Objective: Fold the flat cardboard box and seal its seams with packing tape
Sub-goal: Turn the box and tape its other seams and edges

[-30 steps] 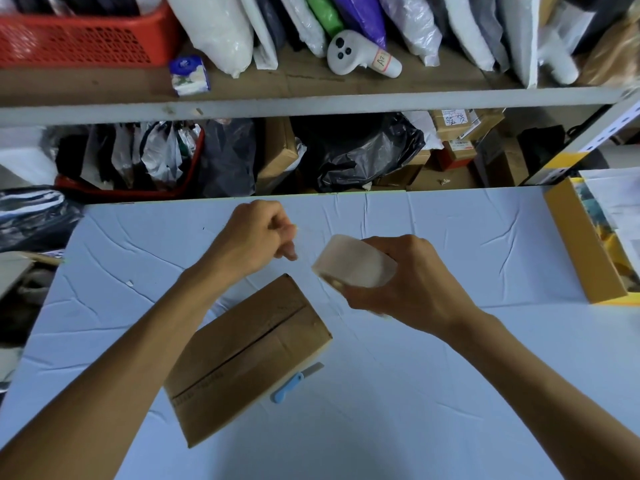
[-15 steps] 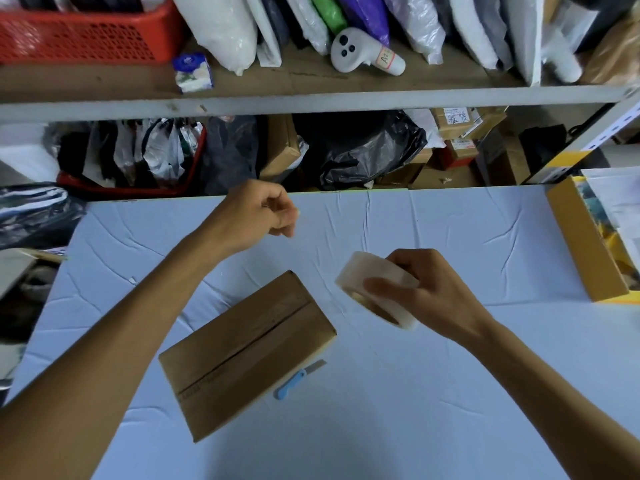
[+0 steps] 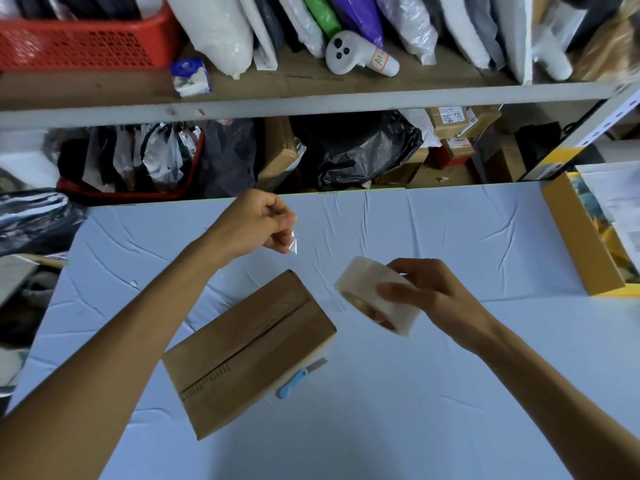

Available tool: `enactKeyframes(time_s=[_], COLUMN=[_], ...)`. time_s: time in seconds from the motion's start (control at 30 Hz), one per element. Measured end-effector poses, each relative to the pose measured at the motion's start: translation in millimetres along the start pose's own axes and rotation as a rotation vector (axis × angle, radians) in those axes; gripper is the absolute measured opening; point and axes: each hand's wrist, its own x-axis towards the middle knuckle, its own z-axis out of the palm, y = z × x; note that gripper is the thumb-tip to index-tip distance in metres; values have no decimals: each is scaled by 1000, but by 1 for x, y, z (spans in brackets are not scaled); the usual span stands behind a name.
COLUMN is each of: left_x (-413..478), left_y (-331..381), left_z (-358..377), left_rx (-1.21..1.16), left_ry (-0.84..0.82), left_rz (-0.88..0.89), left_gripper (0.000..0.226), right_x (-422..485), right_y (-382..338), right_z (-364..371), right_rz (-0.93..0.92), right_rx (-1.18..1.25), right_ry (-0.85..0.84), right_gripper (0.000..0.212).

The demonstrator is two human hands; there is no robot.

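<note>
A folded brown cardboard box (image 3: 249, 351) lies on the pale blue table (image 3: 450, 393), its top flaps closed with the centre seam running diagonally. My right hand (image 3: 429, 292) holds a roll of clear packing tape (image 3: 375, 296) just right of the box and above the table. My left hand (image 3: 252, 223) is raised beyond the box and pinches the free end of the tape (image 3: 294, 242). A clear strip stretches between that hand and the roll.
A small blue utility knife (image 3: 299, 377) lies against the box's right edge. A yellow-sided box (image 3: 581, 237) with papers stands at the table's right edge. Behind the table, shelves hold bags, cartons, a red basket (image 3: 83, 39) and a white controller (image 3: 356, 55).
My hands have drawn apart: the left moved up and away with the tape end, the right moved right and down with the roll, so the pulled strip is longer.
</note>
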Motion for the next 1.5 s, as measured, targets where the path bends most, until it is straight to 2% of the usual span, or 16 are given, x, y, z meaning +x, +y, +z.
enactKeyframes(time_s=[0.13,0.4,0.8,1.0,1.27,1.5], left_x=[-2,-4,-3,-11,-13,-10], left_y=[-2,6,-9,-3,-4,-1], left_z=[3,3,-7,-1,2,7], left_rx=[41,-126,9,-244,-291,-253], left_ry=[-12,-85,-40,-153,-48,13], left_rz=[6,0,20,-46,-61,-90], left_gripper=[15,13,12,23,27,23], right_x=[-4,-8,-9,-11,-10,-9], right_y=[-1,-4,-11,-11,-18,-29], right_z=[2,6,11,13,14,14], right_rz=[5,26,53,65,67,104], right_rx=[1,51,26,20,-7,-96], right_ry=[31,56,6,18,0,34], right_gripper=[16,23,19,20,16,28])
